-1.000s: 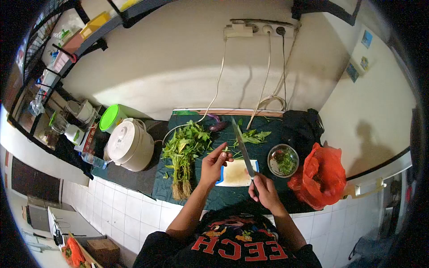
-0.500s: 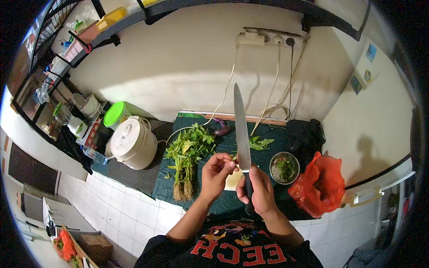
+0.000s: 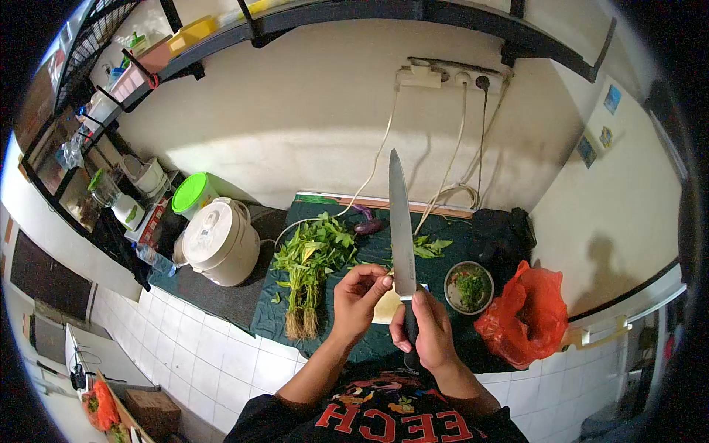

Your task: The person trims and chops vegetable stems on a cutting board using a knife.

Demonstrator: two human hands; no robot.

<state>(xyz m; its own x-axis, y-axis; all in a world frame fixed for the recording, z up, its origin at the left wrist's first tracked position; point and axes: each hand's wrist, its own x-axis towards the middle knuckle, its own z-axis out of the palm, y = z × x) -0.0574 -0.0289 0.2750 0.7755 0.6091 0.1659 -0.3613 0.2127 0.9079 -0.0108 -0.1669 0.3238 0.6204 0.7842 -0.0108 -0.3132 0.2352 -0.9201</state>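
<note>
Leftmost on the counter, a clear plastic bottle (image 3: 153, 260) leans to one side; right of it, a green-lidded tub (image 3: 192, 193) sits behind a white lidded cooker (image 3: 214, 235). Next, on the dark green cloth (image 3: 267, 317), lies a leafy bunch (image 3: 309, 258), leaves to the far side, pale roots to the near side. Left hand (image 3: 360, 299): raised right of the roots, thumb and forefinger pinched narrow on a small piece (image 3: 391, 275), mostly hidden; cannot tell what it is. Beyond this hand, near the cloth's far edge, a purple eggplant (image 3: 367, 227). Knife (image 3: 401, 229): in front of the person, blade upright, tip to the far side, its lower blade just beside the left fingertips; touching or apart, cannot tell. Below, a pale cutting board (image 3: 383, 310), partly covered by the hands. Right hand (image 3: 430, 325): wrapped round the knife's black handle. Farther off, loose leaves (image 3: 434, 246). Rightward, a metal bowl (image 3: 450, 289) holds chopped greens; a black bag (image 3: 504, 235) slumps behind it. Rightmost, a red plastic bag (image 3: 517, 325), its mouth gaping.
</note>
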